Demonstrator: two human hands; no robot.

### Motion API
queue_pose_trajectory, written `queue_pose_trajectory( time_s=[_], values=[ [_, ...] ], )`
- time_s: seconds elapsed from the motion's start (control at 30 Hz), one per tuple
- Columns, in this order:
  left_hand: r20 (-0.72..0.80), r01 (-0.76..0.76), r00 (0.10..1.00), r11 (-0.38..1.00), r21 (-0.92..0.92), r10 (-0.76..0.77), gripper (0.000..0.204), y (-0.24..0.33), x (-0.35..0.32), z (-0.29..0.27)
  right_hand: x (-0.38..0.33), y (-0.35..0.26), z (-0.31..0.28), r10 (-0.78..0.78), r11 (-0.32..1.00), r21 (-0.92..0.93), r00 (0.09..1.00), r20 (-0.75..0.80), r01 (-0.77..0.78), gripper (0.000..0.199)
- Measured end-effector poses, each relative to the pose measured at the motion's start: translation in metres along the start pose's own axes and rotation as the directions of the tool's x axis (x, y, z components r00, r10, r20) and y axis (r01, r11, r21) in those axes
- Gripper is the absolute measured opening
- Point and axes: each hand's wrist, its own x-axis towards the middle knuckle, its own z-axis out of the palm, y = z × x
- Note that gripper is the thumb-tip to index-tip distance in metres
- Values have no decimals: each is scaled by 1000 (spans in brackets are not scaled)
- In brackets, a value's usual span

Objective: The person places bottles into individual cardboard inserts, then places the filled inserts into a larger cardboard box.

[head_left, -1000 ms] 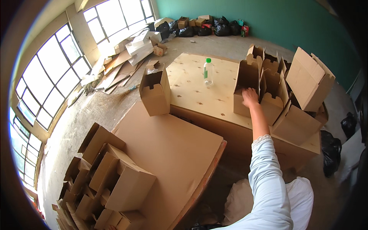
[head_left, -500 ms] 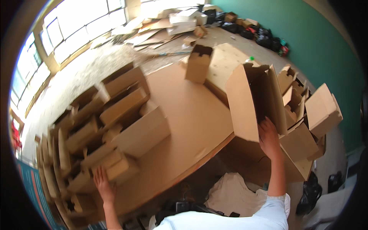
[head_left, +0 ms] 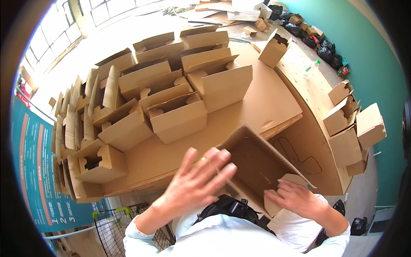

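An open brown cardboard box (head_left: 274, 157) is tilted in front of my body, its dark inside showing. My right hand (head_left: 295, 198) has its fingers bent over a flap at the box's near right end. Beside the box's left edge, my left hand (head_left: 199, 180) is raised with fingers spread and nothing in it; whether it touches the box cannot be made out. Several open-topped cardboard boxes (head_left: 180, 122) stand close together in rows on the cardboard-covered table (head_left: 257, 107), up and to the left of my hands.
More cardboard boxes (head_left: 346, 147) are stacked at the right end of a wooden board (head_left: 299, 90), which also bears a green-capped bottle (head_left: 314, 65) and a single box (head_left: 273, 50). A wire cart (head_left: 115, 227) stands at lower left. Black bags (head_left: 325, 53) line the green wall.
The view has shifted. My right hand has brought a box from the right side to the front of my body. My left hand has left the boxes on the table and moved right.
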Motion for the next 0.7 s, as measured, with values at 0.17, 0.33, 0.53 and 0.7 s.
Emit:
queue_pose_trajectory(
  time_s=[0.17, 0.33, 0.53, 0.7],
  values=[
    [-61, -135, 988, 988, 79, 140, 13, 10, -47, 10, 56, -1, 6, -342, 867, -419, 933, -109, 269, 53],
    [-158, 142, 980, 977, 161, -117, 9, 13, -84, 20, 133, 22, 22, -516, 847, -273, 831, -209, 457, 63],
    [-235, 521, 851, 813, 261, -470, 6, 9, -89, 38, 208, 41, 19, -634, 773, -165, 738, -230, 612, 69],
    [-356, 682, 726, 684, 259, -589, 6, 7, -86, 49, 230, 54, -6, -635, 761, 7, 748, -192, 649, 63]
  ],
)
